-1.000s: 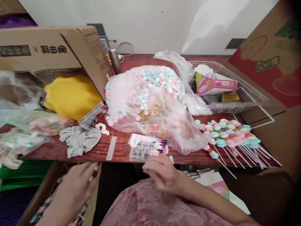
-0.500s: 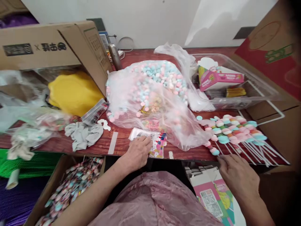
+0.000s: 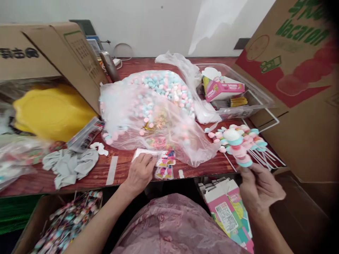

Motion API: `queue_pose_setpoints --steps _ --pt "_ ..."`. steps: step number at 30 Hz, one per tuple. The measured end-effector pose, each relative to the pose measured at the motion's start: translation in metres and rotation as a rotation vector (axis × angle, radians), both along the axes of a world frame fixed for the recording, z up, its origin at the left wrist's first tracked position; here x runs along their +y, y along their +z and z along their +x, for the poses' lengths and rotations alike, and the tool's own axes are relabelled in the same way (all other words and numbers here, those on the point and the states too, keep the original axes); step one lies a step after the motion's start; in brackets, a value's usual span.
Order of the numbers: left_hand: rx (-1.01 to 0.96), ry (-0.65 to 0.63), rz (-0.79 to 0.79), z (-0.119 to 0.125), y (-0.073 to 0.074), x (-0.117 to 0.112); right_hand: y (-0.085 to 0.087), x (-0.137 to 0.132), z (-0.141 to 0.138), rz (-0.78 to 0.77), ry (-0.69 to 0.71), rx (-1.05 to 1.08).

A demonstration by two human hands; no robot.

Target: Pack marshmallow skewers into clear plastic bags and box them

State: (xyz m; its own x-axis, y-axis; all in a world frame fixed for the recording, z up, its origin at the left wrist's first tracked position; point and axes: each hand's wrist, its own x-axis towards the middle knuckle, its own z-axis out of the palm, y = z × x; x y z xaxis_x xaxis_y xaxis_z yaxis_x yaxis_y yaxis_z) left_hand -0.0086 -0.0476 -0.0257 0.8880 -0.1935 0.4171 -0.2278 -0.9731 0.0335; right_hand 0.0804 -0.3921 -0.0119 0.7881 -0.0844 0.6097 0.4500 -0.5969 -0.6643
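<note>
My right hand (image 3: 261, 187) is closed round the lower end of a marshmallow skewer (image 3: 238, 150), held upright above the table edge. Its stacked white, pink and blue pieces show; the stick is hidden in my fingers. Behind it, a pile of marshmallow skewers (image 3: 250, 135) lies with white sticks pointing toward the front right. My left hand (image 3: 140, 171) presses its fingers on a colourful printed plastic bag (image 3: 166, 158) at the table's front edge. A second printed bag (image 3: 164, 173) sticks out below that one. Beyond them rests a big clear bag of pink, blue and white marshmallows (image 3: 159, 88).
A clear plastic tray (image 3: 259, 97) holds a pink carton (image 3: 225, 89) and gold ties. Cardboard boxes stand at left (image 3: 66, 60) and right (image 3: 299, 141). A grey cloth (image 3: 71, 164) and yellow plastic item (image 3: 53, 113) lie left. Below are a box of skewers (image 3: 71, 222) and printed cartons (image 3: 227, 215).
My right hand has lifted a marshmallow skewer from the pile's near edge. Under my left hand, the top bag has shifted away from the one below. The view has swung right.
</note>
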Motion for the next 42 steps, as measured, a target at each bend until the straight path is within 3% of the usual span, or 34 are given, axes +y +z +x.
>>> queue_pose_setpoints --steps 4,7,9,13,18,21,24,29,36,42 --pt "-0.104 0.032 -0.087 0.006 -0.009 0.002 0.021 0.043 -0.001 -0.068 0.198 -0.179" --pt "0.042 0.13 -0.074 0.004 -0.005 -0.008 0.026 0.065 0.001 -0.141 0.437 -0.184" --pt "0.167 0.196 -0.082 -0.001 0.0 -0.016 0.02 0.073 0.004 -0.175 0.507 -0.205" --pt "0.287 0.247 -0.155 -0.01 0.005 -0.022 -0.001 0.08 0.01 -0.191 0.447 -0.108" --pt "0.065 0.316 -0.422 -0.007 0.003 -0.004 -0.023 0.083 0.017 -0.09 0.482 0.07" --pt "0.007 0.352 -0.357 -0.004 0.004 0.004 -0.029 0.086 0.021 -0.067 0.535 0.133" --pt "0.174 0.321 -0.313 -0.005 0.004 0.005 -0.031 0.089 0.023 -0.08 0.578 0.17" --pt "0.241 0.218 -0.551 -0.01 -0.001 0.008 -0.034 0.092 0.023 -0.082 0.616 0.22" --pt "0.144 0.254 -1.062 0.001 -0.005 0.024 -0.021 0.086 0.032 -0.084 0.666 0.165" --pt "0.17 0.216 -1.115 0.002 -0.007 0.028 0.002 0.089 0.053 -0.251 0.753 0.038"
